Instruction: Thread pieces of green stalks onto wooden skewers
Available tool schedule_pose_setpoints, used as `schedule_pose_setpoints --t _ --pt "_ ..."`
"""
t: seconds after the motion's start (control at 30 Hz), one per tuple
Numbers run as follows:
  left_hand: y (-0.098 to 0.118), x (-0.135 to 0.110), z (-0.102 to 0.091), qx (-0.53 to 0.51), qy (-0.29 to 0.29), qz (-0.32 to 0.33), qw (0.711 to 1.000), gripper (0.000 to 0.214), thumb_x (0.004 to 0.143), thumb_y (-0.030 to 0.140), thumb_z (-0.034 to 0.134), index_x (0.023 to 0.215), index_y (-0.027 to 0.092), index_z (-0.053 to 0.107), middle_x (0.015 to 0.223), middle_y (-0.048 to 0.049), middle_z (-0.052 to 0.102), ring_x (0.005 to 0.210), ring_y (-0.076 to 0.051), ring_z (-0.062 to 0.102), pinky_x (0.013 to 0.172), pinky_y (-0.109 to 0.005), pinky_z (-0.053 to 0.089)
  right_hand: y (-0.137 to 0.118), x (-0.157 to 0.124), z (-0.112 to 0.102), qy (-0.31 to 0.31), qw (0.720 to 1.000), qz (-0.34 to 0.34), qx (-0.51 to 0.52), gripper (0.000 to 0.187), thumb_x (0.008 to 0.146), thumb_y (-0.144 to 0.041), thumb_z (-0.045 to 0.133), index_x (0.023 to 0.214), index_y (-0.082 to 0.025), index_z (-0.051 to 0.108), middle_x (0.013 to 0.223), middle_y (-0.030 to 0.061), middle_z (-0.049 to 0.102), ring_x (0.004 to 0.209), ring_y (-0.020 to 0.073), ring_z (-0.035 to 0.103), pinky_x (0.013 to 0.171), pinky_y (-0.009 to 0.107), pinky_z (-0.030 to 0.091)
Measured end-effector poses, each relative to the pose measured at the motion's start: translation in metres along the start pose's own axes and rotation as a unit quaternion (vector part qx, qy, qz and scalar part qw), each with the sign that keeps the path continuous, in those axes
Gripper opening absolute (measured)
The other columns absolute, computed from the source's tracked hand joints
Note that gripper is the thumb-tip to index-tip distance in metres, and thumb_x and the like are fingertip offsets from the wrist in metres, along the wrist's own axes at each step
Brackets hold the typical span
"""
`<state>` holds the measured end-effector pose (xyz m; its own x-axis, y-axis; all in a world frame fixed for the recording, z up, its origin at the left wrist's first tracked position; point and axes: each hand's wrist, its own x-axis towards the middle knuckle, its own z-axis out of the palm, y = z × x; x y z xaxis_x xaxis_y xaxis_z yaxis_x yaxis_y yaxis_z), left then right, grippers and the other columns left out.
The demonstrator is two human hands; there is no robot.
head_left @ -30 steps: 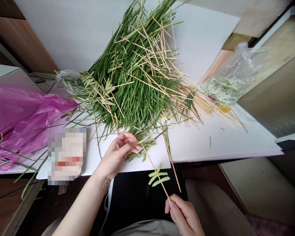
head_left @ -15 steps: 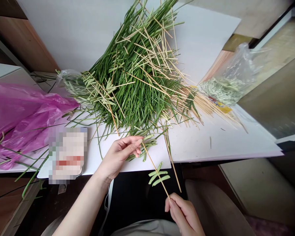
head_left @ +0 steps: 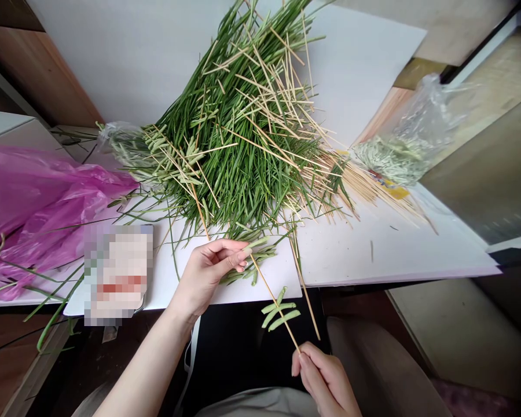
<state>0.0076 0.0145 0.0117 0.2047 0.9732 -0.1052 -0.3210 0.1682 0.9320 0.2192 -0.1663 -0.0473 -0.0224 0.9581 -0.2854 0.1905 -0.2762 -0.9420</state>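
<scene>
My right hand [head_left: 323, 373] is closed round the lower end of a thin bamboo skewer [head_left: 267, 285]. Several short pale-green chive pieces [head_left: 282, 315] are threaded crosswise on its lower half. At the skewer's upper tip, my left hand [head_left: 215, 266] pinches another chive piece [head_left: 257, 243] between thumb and fingers; how far the tip goes into it is hidden. Just behind that hand, more cut chive pieces [head_left: 260, 258] lie near the table's front edge. A second skewer [head_left: 308, 301] sticks out over the edge beside the held one.
A big heap of long green chives [head_left: 238, 150] covers the white table [head_left: 399, 255], with loose skewers [head_left: 282, 87] scattered on top. A skewer bundle [head_left: 369, 182] and a clear bag [head_left: 399, 150] lie right. To the left are a pink plastic bag [head_left: 47, 202] and a blurred-out flat object [head_left: 125, 272].
Almost nothing differs. My left hand has shifted very slightly, still at the skewer's tip with the chive piece; my right hand holds the same spot.
</scene>
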Motion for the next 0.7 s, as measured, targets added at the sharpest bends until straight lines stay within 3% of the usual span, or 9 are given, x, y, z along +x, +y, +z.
schedule_pose_setpoints --t 0.7 --pt "-0.0021 -0.0009 -0.0018 0.042 -0.010 0.022 0.999 0.026 0.072 0.033 0.094 0.093 0.019 0.088 0.073 -0.0045 0.077 0.063 -0.013 0.066 0.065 -0.025 0.058 -0.0015 -0.0010 0.0011 0.006 0.999 0.006 0.033 0.058 0.103 -0.071 0.045 0.072 -0.022 0.050 0.060 -0.0089 0.022 0.054 0.0112 0.019 0.052 0.030 0.013"
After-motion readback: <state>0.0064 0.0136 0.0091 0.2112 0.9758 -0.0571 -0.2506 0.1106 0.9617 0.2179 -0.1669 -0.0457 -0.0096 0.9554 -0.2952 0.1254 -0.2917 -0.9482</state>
